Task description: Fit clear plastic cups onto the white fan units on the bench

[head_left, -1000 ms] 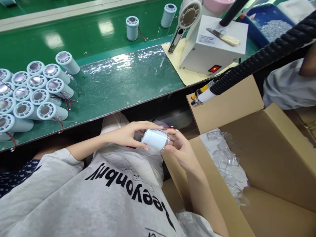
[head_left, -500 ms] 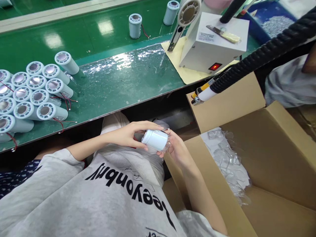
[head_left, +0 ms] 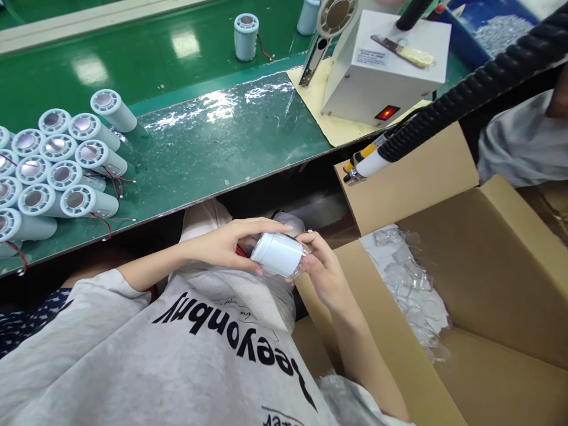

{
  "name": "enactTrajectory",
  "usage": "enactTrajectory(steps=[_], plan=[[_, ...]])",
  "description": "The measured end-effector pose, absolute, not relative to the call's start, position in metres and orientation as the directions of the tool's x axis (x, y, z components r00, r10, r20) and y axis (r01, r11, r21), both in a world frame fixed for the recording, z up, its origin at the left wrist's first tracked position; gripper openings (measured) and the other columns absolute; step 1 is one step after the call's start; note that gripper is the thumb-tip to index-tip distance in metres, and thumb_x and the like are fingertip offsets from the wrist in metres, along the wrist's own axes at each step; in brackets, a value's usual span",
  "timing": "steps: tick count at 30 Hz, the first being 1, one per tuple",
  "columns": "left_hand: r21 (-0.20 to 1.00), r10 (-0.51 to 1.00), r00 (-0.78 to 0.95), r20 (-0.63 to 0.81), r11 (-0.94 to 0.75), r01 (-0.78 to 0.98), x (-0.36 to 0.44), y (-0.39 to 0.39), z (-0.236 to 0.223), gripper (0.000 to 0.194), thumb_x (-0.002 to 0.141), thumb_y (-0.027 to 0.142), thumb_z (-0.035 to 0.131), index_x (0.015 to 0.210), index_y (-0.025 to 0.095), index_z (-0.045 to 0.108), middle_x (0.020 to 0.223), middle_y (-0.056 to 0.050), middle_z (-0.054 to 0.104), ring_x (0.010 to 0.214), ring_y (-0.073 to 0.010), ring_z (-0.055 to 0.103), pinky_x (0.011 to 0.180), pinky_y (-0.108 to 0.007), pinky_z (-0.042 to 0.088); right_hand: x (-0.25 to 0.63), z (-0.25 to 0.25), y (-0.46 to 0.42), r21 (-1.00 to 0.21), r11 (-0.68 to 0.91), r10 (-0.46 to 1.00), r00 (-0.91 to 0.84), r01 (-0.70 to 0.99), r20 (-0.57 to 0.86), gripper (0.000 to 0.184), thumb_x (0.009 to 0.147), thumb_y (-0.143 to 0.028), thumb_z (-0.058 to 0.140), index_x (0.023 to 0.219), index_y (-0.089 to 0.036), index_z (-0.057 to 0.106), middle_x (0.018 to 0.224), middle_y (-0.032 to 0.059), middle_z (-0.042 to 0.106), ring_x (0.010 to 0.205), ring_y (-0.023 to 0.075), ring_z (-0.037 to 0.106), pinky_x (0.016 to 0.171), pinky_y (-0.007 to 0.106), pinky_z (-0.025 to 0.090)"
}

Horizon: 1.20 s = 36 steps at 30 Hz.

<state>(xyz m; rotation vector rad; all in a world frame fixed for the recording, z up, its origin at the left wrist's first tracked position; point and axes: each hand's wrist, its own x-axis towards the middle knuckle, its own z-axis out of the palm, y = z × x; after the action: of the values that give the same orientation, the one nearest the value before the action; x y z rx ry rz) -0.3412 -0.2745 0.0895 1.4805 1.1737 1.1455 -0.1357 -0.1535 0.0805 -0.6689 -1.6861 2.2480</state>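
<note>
Above my lap a light-blue cylinder point(head_left: 278, 254) lies tilted on its side between my two hands. My left hand point(head_left: 231, 242) curves round its left end, thumb below and fingers above. At the opposite end, my right hand point(head_left: 325, 269) pinches the part where a clear plastic cover point(head_left: 302, 260) shows over the cylinder. A bit of red wire shows by my left palm, and a small white plug end sticks up by my right fingers. The cylinder's end faces are hidden by the hands.
Several similar cylinders point(head_left: 62, 174) with red and black wires crowd the bench's left side. A white box with a lit red switch point(head_left: 387, 112) and a black ribbed hose point(head_left: 470, 89) stand right. Below, an open carton point(head_left: 501, 284) holds clear plastic pieces point(head_left: 410, 278). Another person's sleeve point(head_left: 515, 142) shows beyond.
The cylinder has shifted slightly left in my hands, and my right fingers have changed their hold on the covered end. The view has tipped slightly downward.
</note>
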Motion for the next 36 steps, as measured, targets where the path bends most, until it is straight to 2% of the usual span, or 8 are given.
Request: enactTrajectory(steps=[6,10,13,19,24,30,36], plan=[[0.995,0.998,0.050,0.047,-0.051,0.088,-0.339,-0.275,0.087,0.071,0.078,0.029,0.086,0.144,0.027,0.060,0.147,-0.014,0.061,0.127,-0.0297,0.065,0.093,-0.034,0.060,-0.134,0.076,-0.151,-0.927,-0.365,0.513,-0.811,0.092,-0.282,0.052,0.078,-0.071,0.075,0.094,-0.023,0.059,0.074,-0.0038,0.061,0.051,0.0126,0.061,0.044,0.026,0.057],[0.999,0.996,-0.076,-0.043,0.044,0.013,-0.346,-0.280,0.082,0.068,0.079,0.031,0.085,0.142,0.025,0.058,0.137,-0.013,0.065,0.112,-0.0245,0.070,0.087,-0.032,0.062,-0.125,0.076,-0.144,-0.916,-0.392,0.569,-0.759,0.087,-0.316,0.056,0.078,-0.075,0.071,0.091,-0.024,0.056,0.072,-0.0014,0.070,0.047,0.0144,0.063,0.045,0.029,0.058],[0.998,0.989,-0.135,-0.065,0.065,-0.009,-0.352,-0.282,0.081,0.066,0.078,0.029,0.085,0.137,0.024,0.059,0.135,-0.012,0.064,0.108,-0.0215,0.069,0.086,-0.030,0.062,-0.117,0.080,-0.141,-0.912,-0.403,0.592,-0.739,0.076,-0.323,0.058,0.077,-0.078,0.071,0.088,-0.024,0.054,0.069,-0.0004,0.072,0.048,0.0159,0.065,0.046,0.029,0.058],[0.998,0.990,-0.124,-0.061,0.063,0.008,-0.346,-0.278,0.085,0.064,0.076,0.029,0.086,0.134,0.023,0.060,0.130,-0.011,0.065,0.105,-0.0209,0.069,0.086,-0.031,0.062,-0.113,0.081,-0.145,-0.927,-0.370,0.603,-0.742,0.065,-0.293,0.056,0.077,-0.075,0.073,0.090,-0.023,0.059,0.071,-0.0009,0.072,0.050,0.0149,0.065,0.048,0.029,0.058],[0.996,0.996,-0.090,-0.010,0.018,0.088,-0.340,-0.276,0.088,0.061,0.078,0.030,0.084,0.134,0.022,0.061,0.130,-0.011,0.065,0.107,-0.0225,0.069,0.085,-0.032,0.062,-0.114,0.080,-0.149,-0.949,-0.305,0.583,-0.772,0.084,-0.256,0.054,0.080,-0.074,0.072,0.094,-0.022,0.062,0.073,-0.0007,0.071,0.054,0.0151,0.066,0.051,0.028,0.058],[0.973,0.994,-0.077,0.083,-0.064,0.220,-0.338,-0.280,0.091,0.060,0.078,0.031,0.085,0.134,0.023,0.064,0.132,-0.012,0.066,0.118,-0.0265,0.066,0.090,-0.034,0.060,-0.112,0.077,-0.148,-0.955,-0.279,0.586,-0.770,0.100,-0.252,0.052,0.082,-0.072,0.071,0.095,-0.023,0.062,0.076,-0.0002,0.071,0.056,0.0166,0.066,0.052,0.030,0.057],[0.966,0.989,-0.085,0.123,-0.100,0.240,-0.337,-0.281,0.091,0.060,0.078,0.032,0.085,0.134,0.024,0.064,0.133,-0.013,0.067,0.120,-0.0270,0.066,0.091,-0.034,0.060,-0.110,0.075,-0.147,-0.952,-0.285,0.588,-0.764,0.112,-0.266,0.053,0.079,-0.074,0.071,0.096,-0.025,0.059,0.077,0.0020,0.073,0.061,0.0200,0.067,0.056,0.033,0.056]])
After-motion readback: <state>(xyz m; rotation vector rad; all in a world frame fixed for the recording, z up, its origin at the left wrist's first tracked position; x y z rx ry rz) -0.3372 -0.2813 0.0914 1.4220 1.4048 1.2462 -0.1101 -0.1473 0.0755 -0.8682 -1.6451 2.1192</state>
